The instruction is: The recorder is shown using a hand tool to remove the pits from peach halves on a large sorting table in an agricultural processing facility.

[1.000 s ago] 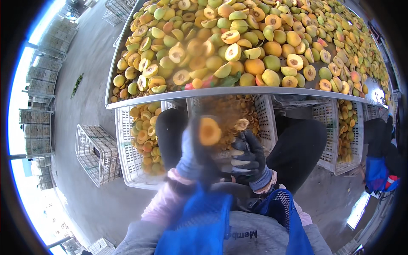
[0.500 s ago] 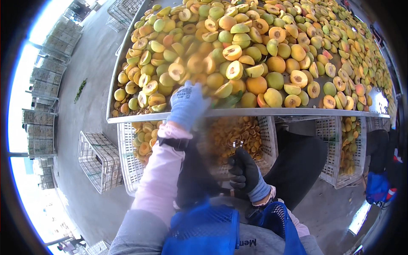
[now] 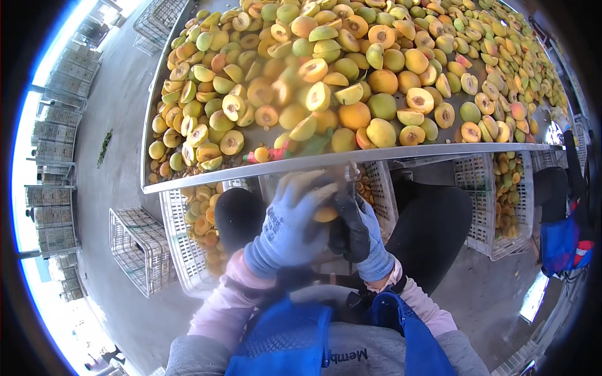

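Observation:
My left hand, in a blue knit glove, is closed around a yellow peach piece in front of the table's near edge. Its fingers are blurred and hide most of the fruit. Right beside it, my right hand wears a blue glove with a black coating. That hand grips a ring-tipped metal tool, its ring pointing up and its handle hidden in the fist. Beyond both hands, cut peaches, many with the pit showing, cover the metal-rimmed table.
A crate of peach pieces stands under the table at left; another is at right. An upturned-looking white crate lies on the left floor. A red object lies by the table rim. Another person's blue garment shows far right.
My left hand has come back from the peaches on the table, bringing a piece toward my right hand. My right hand has risen slightly with the tool, and the view has shifted a little.

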`<state>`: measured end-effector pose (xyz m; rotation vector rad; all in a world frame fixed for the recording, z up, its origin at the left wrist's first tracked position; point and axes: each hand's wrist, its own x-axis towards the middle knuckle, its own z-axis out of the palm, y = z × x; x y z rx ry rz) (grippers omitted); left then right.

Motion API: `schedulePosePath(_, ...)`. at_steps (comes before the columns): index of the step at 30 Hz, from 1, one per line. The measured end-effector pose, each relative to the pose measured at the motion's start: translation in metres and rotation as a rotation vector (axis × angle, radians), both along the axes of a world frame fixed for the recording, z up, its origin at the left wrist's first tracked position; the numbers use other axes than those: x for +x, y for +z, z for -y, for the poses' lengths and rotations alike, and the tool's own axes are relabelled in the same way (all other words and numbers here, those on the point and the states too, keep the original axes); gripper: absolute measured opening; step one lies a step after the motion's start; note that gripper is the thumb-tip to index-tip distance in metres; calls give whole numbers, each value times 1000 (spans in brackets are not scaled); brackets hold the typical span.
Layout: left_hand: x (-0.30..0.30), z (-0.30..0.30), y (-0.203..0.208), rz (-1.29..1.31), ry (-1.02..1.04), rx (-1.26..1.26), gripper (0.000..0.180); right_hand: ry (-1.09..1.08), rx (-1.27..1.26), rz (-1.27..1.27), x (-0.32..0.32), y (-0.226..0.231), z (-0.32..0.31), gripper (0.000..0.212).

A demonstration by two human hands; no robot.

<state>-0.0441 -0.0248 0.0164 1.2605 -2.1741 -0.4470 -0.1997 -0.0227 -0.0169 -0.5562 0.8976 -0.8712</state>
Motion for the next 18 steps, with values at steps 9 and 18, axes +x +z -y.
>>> schedulePosePath(9, -26, -28, -24, -937, 449, 585, 37, 129, -138, 29, -5, 9, -5, 27)
schedulePosePath(18, -27, -36, -21, -893, 479, 339, 26, 2, -352, -322, 2, 6, -39, 26)
